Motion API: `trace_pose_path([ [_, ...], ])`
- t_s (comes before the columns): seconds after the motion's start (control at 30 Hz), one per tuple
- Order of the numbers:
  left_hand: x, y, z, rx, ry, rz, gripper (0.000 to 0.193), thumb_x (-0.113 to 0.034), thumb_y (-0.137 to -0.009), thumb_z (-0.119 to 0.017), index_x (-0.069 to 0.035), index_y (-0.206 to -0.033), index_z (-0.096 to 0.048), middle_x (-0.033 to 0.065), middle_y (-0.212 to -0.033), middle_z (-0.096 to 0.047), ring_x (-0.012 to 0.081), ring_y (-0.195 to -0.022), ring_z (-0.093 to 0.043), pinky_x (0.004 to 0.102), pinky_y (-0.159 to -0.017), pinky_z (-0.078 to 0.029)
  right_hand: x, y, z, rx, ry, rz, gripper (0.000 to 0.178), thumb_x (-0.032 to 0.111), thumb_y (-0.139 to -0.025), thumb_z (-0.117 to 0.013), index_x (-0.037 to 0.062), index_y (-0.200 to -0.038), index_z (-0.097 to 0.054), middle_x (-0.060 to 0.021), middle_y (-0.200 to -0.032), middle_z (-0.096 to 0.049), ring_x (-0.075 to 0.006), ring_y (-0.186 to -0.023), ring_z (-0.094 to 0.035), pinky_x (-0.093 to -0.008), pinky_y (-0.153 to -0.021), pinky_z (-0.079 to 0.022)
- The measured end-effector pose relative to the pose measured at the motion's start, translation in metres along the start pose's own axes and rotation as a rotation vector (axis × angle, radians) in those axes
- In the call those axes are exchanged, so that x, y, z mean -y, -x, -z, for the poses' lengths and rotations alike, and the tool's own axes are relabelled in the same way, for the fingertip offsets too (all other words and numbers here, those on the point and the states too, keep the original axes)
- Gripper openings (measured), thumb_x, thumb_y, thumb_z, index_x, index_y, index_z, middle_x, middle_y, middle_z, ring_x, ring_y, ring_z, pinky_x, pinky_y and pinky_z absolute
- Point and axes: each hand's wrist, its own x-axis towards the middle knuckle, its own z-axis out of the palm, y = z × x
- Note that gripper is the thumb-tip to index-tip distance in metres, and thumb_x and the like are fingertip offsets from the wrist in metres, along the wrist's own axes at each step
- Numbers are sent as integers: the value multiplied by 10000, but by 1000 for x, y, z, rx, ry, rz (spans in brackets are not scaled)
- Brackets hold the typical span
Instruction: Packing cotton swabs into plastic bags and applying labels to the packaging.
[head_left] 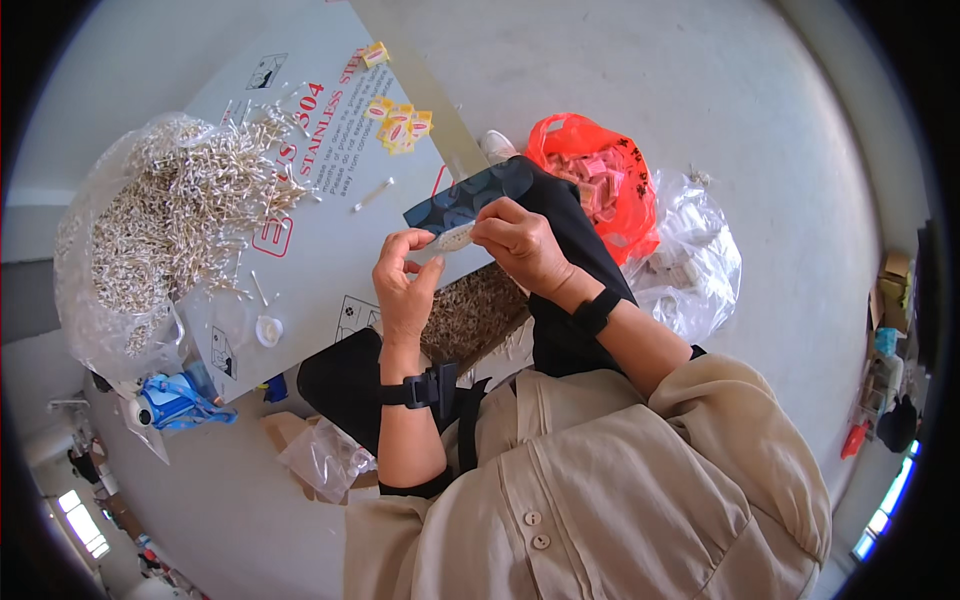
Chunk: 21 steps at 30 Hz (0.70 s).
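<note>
Between the fingertips: one small white speckled oval bundle [456, 238]; right hand [518, 240] pinches its right end, left hand [404, 290] grips the left end more loosely, presumably to steady it. Left of fingers, probably for easy reach: one clear plastic bag [76, 262] of uncountable white cotton swabs [185, 205]. Beyond: roughly six small yellow-and-white boxes [399, 129]. Right: one red plastic bag [634, 232].

A smooth, pale grey floor [800, 230] spreads across the right side of the view, beyond a table [312, 285] topped with a light grey sheet that bears red and black printing. Near the right rim, cardboard boxes [893, 272] stand along the room's edge. One window [83, 524] glows white at lower left, another window [885, 505] shines bluish-white at lower right, and soft light covers the floor.
</note>
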Motion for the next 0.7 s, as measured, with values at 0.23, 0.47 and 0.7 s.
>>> trace_pose_path([
  [0.23, 3, -15, -13, 62, 131, 299, 196, -65, -767, -716, 25, -939, -690, 67, -862, -681, 127, -839, -611, 281, -743, -496, 1, 2, -5, -9, -8, -28, 111, -44, -786, -695, 20, -868, -658, -103, -921, -623, -273, -759, -655, -319, -646, -534],
  [0.47, 3, -22, -15, 132, 54, 99, 203, -63, -785, -735, 40, -958, -706, 76, -882, -707, 138, -814, -634, 283, -755, -512, -1, -2, -5, 1, 21, 4, 129, -44, -771, -692, 22, -864, -634, -106, -906, -625, -302, -764, -653, -337, -652, -538],
  [0.7, -3, -28, -8, 158, 23, 177, 210, -48, -794, -713, 58, -974, -707, 84, -852, -707, 135, -781, -638, 275, -741, -520, -1, -8, -7, 23, 58, 54, 87, 22, -778, -683, 37, -832, -616, -91, -931, -635, -314, -740, -663, -381, -614, -553],
])
